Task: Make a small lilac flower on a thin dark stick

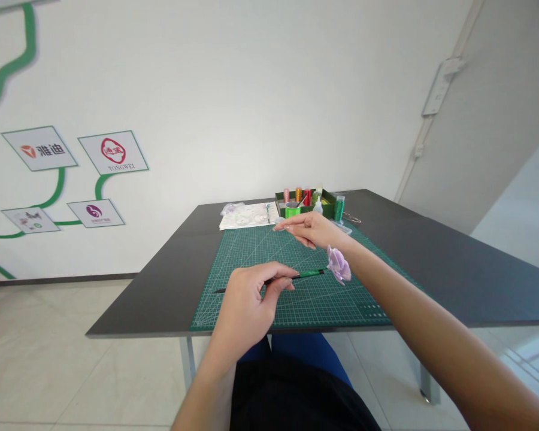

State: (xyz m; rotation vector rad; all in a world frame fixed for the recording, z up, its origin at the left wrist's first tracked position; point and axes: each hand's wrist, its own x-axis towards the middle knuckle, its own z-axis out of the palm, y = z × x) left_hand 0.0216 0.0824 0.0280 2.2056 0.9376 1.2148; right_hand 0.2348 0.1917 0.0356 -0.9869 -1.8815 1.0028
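Observation:
Pinched between the thumb and fingers of my left hand (pixel 256 299) is a slim, pen-like black stick (pixel 303 275), held nearly level above the green cutting mat (pixel 251 254). Its dark pointed end sticks out to the left, and green wrapping covers part of its right side. A pale purple flower (pixel 339 266) sits at its right end, close in front of my right forearm. My right hand (pixel 312 229) stretches forward over the far part of the mat with fingers extended. Its fingertips are beside a small pale round dish (pixel 279 222); whether they touch it I cannot tell.
Behind my right hand stand a bright green cup (pixel 292 209) with a thin stick in it, a white nozzle bottle (pixel 318 205) and a green glitter tube (pixel 339 208). A dark green box (pixel 279 203) holds several colored spools. White paper sheets (pixel 245 216) lie to the left on the black table (pixel 161 281).

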